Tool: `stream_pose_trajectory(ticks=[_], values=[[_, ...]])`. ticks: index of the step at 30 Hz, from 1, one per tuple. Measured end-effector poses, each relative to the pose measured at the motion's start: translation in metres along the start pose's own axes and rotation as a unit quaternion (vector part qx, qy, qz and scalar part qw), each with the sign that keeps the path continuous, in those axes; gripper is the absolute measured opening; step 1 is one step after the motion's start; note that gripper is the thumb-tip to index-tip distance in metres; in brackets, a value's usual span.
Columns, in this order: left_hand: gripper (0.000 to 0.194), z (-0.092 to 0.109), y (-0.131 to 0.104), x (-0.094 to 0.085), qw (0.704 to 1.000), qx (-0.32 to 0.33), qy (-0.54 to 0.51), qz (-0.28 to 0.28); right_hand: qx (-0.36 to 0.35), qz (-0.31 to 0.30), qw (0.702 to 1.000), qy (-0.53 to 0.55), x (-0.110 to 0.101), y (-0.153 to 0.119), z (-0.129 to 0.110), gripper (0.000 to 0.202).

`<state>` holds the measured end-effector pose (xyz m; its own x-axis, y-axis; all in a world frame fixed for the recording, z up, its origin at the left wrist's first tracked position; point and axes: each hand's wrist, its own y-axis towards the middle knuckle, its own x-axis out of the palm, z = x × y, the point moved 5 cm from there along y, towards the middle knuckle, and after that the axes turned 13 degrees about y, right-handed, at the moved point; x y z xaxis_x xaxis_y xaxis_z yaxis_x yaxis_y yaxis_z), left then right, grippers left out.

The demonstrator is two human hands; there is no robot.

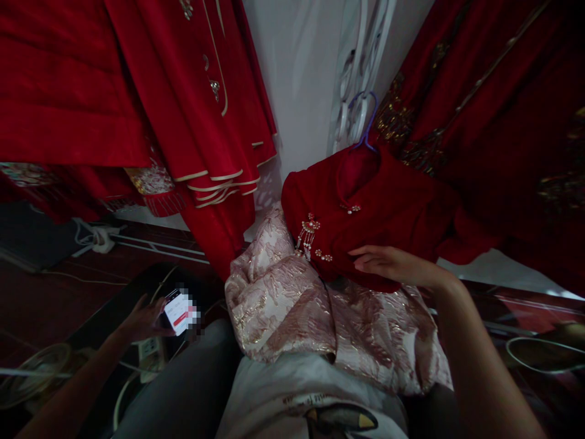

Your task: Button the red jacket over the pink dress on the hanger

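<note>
My left hand (145,318), low on the left, is closed around a smartphone (179,314) with a lit screen, partly pixelated. Fingers outstretched, my right hand (388,263) lies on the lower front of a red jacket (402,207) with beaded ornaments. The jacket is on a purple hanger (367,131), whose hook is at a white rack with rings. Beneath the jacket, a pink and gold brocade garment (283,305) spreads in folds across my lap.
Red garments with gold piping (183,91) hang at the left. More dark red garments (493,110) with gold trim hang at the right. A power strip (150,353) with cables lies beside my left leg. A clear round container (41,372) is at the lower left.
</note>
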<state>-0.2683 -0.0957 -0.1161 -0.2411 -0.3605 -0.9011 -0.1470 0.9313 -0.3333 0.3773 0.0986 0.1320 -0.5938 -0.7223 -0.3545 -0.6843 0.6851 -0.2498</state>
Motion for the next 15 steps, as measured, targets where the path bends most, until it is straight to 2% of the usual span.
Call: stream_pose_trajectory(ticks=[3, 6, 10, 13, 15], values=[[0.103, 0.000, 0.004, -0.002, 1.000, -0.006, -0.002, -0.016, 0.001, 0.001, 1.000, -0.002, 0.000, 0.000, 0.001, 0.055], [0.101, -0.003, 0.010, -0.004, 0.999, -0.043, -0.006, -0.023, 0.001, 0.002, 1.000, -0.002, 0.000, 0.001, 0.001, 0.055], [0.102, -0.009, 0.014, -0.003, 0.995, -0.095, 0.003, -0.012, 0.003, 0.004, 1.000, -0.004, -0.001, -0.001, -0.001, 0.056], [0.109, -0.013, 0.013, -0.002, 0.995, -0.102, -0.002, -0.003, 0.011, 0.009, 1.000, -0.007, -0.003, -0.004, -0.002, 0.056], [0.109, -0.016, 0.013, -0.010, 0.995, -0.100, -0.017, 0.007, 0.010, 0.008, 1.000, -0.009, -0.004, -0.004, -0.002, 0.056]])
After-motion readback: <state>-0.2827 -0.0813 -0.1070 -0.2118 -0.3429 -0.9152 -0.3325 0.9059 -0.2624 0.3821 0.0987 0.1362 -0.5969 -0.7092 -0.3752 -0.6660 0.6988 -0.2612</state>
